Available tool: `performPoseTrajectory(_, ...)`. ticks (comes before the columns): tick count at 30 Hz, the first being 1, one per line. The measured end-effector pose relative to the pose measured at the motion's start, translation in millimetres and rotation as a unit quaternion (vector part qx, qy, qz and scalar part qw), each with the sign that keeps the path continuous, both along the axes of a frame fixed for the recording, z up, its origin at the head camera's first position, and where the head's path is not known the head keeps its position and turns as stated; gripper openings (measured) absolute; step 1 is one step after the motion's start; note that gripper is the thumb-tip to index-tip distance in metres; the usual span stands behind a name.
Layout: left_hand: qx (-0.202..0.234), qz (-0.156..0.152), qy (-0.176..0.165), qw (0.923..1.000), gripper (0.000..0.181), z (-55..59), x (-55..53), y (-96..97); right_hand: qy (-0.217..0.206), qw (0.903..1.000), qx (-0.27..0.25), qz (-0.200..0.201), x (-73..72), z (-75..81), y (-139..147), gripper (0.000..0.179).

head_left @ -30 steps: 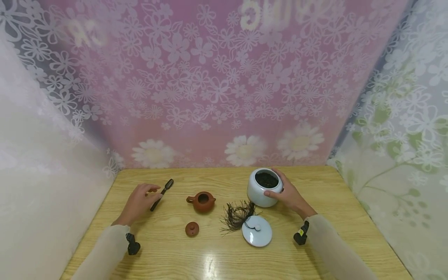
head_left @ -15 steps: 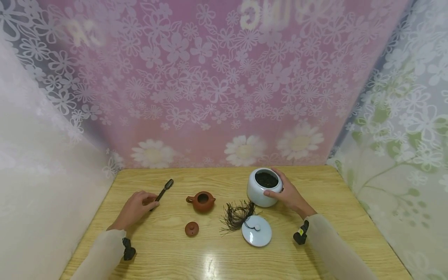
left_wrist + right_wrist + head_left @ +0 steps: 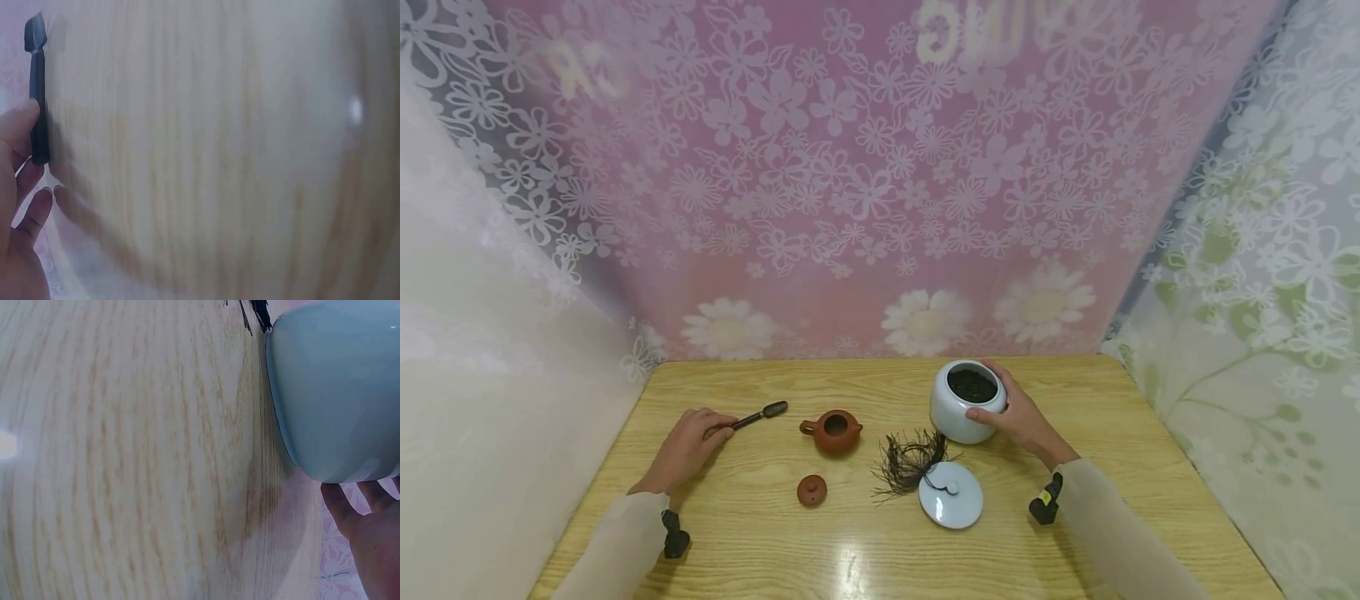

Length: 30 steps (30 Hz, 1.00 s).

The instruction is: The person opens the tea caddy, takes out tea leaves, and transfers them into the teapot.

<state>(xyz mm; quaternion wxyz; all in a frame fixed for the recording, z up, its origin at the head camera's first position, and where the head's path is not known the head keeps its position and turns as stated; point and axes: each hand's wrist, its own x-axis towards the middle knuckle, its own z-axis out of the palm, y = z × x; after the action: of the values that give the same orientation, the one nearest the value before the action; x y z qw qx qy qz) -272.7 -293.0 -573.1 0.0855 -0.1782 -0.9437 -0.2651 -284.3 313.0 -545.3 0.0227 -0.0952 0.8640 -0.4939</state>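
Teapot lid (image 3: 812, 491) and jar lid (image 3: 952, 507) already off, bottom centre; left hand (image 3: 687, 446) pinches scoop (image 3: 766, 412) lower left, right hand (image 3: 1021, 419) grips jar (image 3: 957, 418) lower right of centre, scoop not yet in jar or teapot (image 3: 835, 442), lower centre.

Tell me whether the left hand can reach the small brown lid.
Likely yes: only bare table lies between the left hand and the brown lid, though the hand grips the dark scoop.

Place: small screened-off booth, building type unclear
Floor of it: yellow wood-grain table (image 3: 767, 558)
Behind table: pink sheet (image 3: 850, 192) with white flowers
Table's left: whitish sheet (image 3: 490, 358)
Table's right: pale green-leafed sheet (image 3: 1262, 358)
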Motion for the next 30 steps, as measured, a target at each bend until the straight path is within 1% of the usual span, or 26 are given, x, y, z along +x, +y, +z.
performPoseTrajectory(3,-0.005,-0.001,0.009,1.0,0.023,-1.3,1.2,-3.3,-0.001,1.0,-0.001,-0.003,0.6,0.5,0,0.109)
performPoseTrajectory(7,-0.008,0.007,0.015,0.9998,0.017,-3.6,2.6,-8.2,-0.002,1.0,-0.002,0.0,2.3,2.8,0,0.109)
performPoseTrajectory(12,0.002,0.016,0.004,0.9999,0.014,-3.6,4.9,-10.0,-0.002,1.0,-0.004,-0.001,3.0,3.7,0,0.109)
performPoseTrajectory(18,0.024,0.029,-0.012,0.9992,0.022,-1.8,7.9,-11.5,-0.002,1.0,-0.009,0.003,2.6,2.8,-1,0.108)
performPoseTrajectory(24,0.047,0.042,-0.023,0.9978,0.03,2.7,8.7,-12.9,-0.003,1.0,-0.007,0.003,2.9,2.4,-1,0.108)
performPoseTrajectory(30,0.064,0.055,-0.025,0.9962,0.035,7.8,7.9,-12.1,-0.001,1.0,-0.002,0.001,3.5,2.6,0,0.108)
